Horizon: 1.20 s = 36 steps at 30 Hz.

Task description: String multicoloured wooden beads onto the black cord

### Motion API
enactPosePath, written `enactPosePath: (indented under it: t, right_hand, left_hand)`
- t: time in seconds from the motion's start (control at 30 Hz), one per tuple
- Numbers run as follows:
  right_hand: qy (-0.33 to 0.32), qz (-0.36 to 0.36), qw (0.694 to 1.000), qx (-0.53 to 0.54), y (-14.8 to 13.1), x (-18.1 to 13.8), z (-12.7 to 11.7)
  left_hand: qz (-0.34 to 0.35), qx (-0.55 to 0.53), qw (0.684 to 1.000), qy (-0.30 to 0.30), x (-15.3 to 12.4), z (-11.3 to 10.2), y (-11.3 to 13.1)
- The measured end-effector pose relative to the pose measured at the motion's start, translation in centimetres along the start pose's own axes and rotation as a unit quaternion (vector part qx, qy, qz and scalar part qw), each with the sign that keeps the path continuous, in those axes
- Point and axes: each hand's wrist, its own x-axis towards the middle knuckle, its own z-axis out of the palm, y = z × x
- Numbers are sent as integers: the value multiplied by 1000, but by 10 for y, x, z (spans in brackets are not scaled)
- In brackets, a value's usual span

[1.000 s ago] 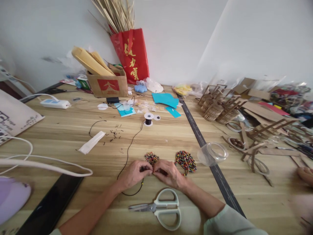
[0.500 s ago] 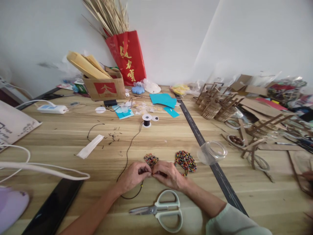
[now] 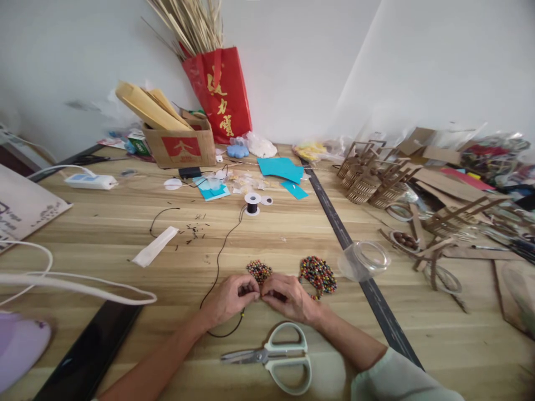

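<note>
My left hand [image 3: 233,298] pinches the black cord [image 3: 218,262], which curves down from a spool [image 3: 252,204] and loops back up to my fingers. A small yellow bead [image 3: 242,315] sits on the cord just below that hand. Fingertip to fingertip with it, my right hand [image 3: 289,298] is closed in a pinch; what it holds is too small to make out. Just beyond my fingers lies a small pile of multicoloured beads [image 3: 259,270]. A larger heap of strung beads [image 3: 317,276] lies to the right. Scissors [image 3: 271,356] rest nearer me.
A clear plastic container [image 3: 364,260] stands right of the beads, by a dark strip [image 3: 388,320] in the table. Small woven baskets [image 3: 363,181] are at the back right. At left lie a white paper strip [image 3: 155,246], a white cable [image 3: 83,283] and a black phone-like slab [image 3: 90,351].
Both hands stay nearly in place, their fingertips still meeting. The view has shifted very slightly. A blurred hand at the right edge is no longer seen.
</note>
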Motion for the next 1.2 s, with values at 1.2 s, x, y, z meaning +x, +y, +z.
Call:
enactPosePath:
  t: [1.2]
  right_hand:
    - [7, 27, 999, 22, 2, -1, 1]
  left_hand:
    - [-1, -44, 999, 6, 2, -1, -9]
